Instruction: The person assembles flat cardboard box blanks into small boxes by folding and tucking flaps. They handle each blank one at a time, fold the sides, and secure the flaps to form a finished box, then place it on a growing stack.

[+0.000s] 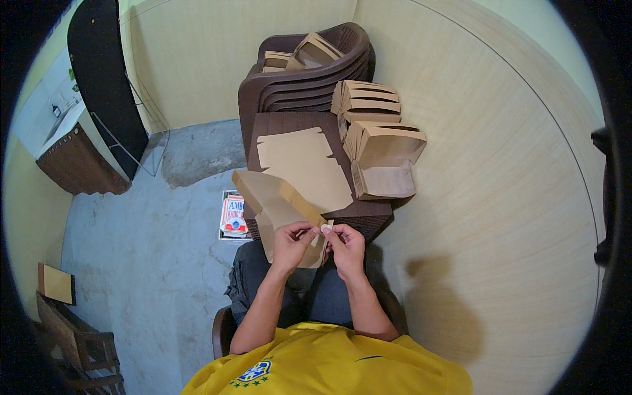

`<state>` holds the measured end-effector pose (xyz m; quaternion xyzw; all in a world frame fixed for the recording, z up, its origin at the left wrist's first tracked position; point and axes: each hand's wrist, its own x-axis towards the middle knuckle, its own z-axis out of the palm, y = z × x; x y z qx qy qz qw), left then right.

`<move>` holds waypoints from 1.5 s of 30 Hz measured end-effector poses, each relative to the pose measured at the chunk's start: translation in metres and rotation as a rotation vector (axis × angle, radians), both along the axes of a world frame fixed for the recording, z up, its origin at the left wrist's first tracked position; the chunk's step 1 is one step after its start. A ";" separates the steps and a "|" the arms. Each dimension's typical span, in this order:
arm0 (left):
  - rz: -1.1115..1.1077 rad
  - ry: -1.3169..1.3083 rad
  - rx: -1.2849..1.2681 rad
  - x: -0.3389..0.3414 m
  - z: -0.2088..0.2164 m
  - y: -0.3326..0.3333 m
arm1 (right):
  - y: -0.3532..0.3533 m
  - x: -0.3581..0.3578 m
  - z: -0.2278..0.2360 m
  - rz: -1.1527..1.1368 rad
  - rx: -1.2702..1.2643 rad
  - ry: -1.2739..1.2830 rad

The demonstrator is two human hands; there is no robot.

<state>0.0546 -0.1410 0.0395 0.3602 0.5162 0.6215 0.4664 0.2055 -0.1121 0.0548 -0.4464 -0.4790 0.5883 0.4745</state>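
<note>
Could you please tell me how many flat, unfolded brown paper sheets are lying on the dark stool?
2: one flat brown paper sheet lies toward the far side of the dark brown plastic stool, another overlaps it nearer the person. More may be hidden underneath.

At 12 o'clock you see a stack of brown plastic chairs [309, 72] with folded brown paper boxes [308, 52] on the top seat. Just in front of it stands a low brown surface [263, 128]. On this surface, flat paper blanks [306, 168] lie at the centre, and a row of folded boxes [378, 141] stands along its 3 o'clock edge. On the concrete floor [145, 250], a red-and-white printed carton [234, 216] lies beside the surface. At 8 o'clock, wooden furniture [79, 339] carries a yellow board [56, 283]. At 10 o'clock stands a counter [76, 155].
</note>
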 end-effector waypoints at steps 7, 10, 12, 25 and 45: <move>-0.023 0.020 0.005 0.002 0.003 -0.001 | -0.002 -0.002 -0.002 -0.025 0.022 -0.015; -0.042 0.067 -0.016 0.003 0.005 -0.002 | -0.001 0.000 -0.003 0.001 -0.020 -0.010; -0.048 0.084 -0.032 0.002 0.006 -0.002 | -0.001 0.001 -0.004 -0.007 -0.027 0.001; -0.031 0.218 0.016 0.017 0.010 -0.009 | 0.004 0.014 -0.004 0.039 -0.057 0.032; 0.137 0.159 0.027 0.047 -0.014 -0.009 | 0.013 0.036 -0.022 0.060 0.019 -0.082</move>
